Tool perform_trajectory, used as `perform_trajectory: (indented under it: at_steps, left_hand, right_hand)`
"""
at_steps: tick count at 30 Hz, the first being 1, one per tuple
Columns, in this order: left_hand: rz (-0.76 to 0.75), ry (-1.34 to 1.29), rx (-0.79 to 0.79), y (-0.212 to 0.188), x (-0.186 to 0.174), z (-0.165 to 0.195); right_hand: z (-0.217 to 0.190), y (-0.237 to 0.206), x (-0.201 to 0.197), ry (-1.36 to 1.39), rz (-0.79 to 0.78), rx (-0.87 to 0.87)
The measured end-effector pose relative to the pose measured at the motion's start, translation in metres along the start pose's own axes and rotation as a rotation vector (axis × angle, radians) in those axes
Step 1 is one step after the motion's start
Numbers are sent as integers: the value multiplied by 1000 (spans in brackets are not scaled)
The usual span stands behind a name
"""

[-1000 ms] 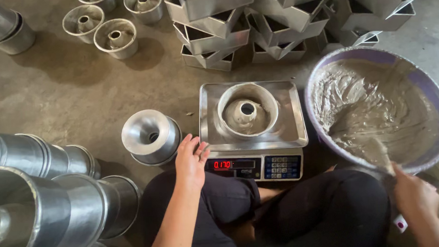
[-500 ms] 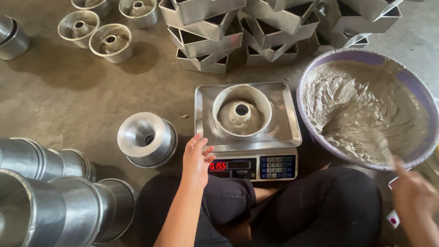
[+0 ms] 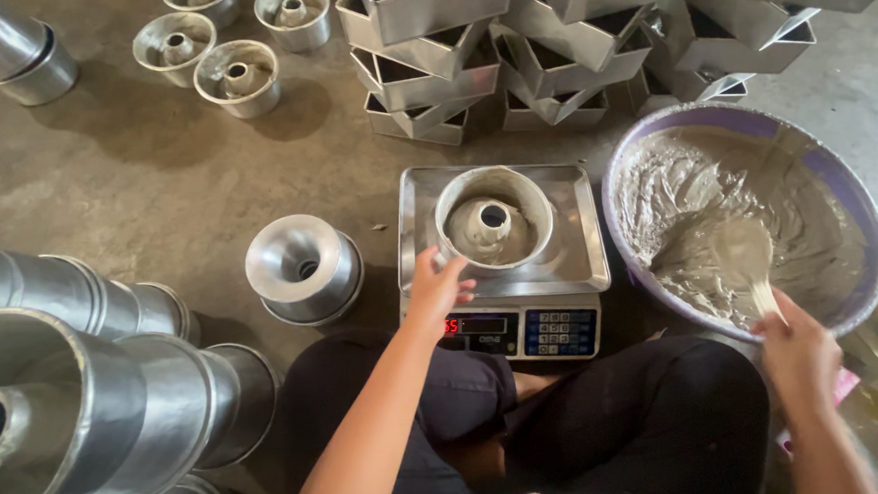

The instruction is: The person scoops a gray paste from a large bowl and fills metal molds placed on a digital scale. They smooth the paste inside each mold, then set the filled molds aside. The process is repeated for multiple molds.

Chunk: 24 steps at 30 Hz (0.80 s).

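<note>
1. Sitting in the middle of the scale's steel tray (image 3: 570,260), the round tube pan (image 3: 494,219) already holds grey batter around its central tube; judged from this view it is partly filled, with the walls above the batter bare.
2. Touching the pan's near-left rim, the left hand (image 3: 437,289) has loosely bent fingers; it steadies the pan rather than clenching it.
3. Closed around the handle of a pale spatula (image 3: 745,261), the right hand (image 3: 797,353) keeps the blade sunk in the batter of the purple basin (image 3: 865,255), which stands on the floor just right of the scale (image 3: 508,329).
4. Filled pans so far, as far as I can see: three or four small ones near the far-left edge of the concrete floor (image 3: 155,182).
5. Much looks left: an empty tube pan stack (image 3: 303,269) waits upside down just left of the scale, nested pans (image 3: 77,406) lie along the left edge, square tins (image 3: 469,55) pile up beyond, and the basin is well stocked with batter.
</note>
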<state>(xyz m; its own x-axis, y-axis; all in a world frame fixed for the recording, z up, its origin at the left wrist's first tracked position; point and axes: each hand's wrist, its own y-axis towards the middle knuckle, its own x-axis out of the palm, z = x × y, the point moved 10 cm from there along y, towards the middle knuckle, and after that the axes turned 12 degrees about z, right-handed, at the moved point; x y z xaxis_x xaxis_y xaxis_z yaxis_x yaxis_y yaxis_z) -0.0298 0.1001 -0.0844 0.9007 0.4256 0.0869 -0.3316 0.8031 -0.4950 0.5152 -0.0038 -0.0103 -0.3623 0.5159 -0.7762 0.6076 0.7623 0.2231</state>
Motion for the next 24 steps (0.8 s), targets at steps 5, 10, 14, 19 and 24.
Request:
perform_trajectory:
  at_steps: [5, 10, 14, 19, 24]
  left_hand:
    - [62, 7, 2, 26, 27, -3]
    - [172, -163, 104, 36, 7, 32]
    - [329, -509, 247, 63, -76, 118]
    - [452, -669, 231, 134, -211, 205]
    - [983, -858, -139, 152, -324, 149]
  right_hand:
    - [-96, -9, 74, 1014, -253, 427]
    - [-197, -39, 124, 1408, -504, 548]
    - [-241, -60, 142, 1479, -577, 586]
    - [-267, -94, 160, 1419, -548, 663]
    - [-341, -170, 204, 1348, -767, 617]
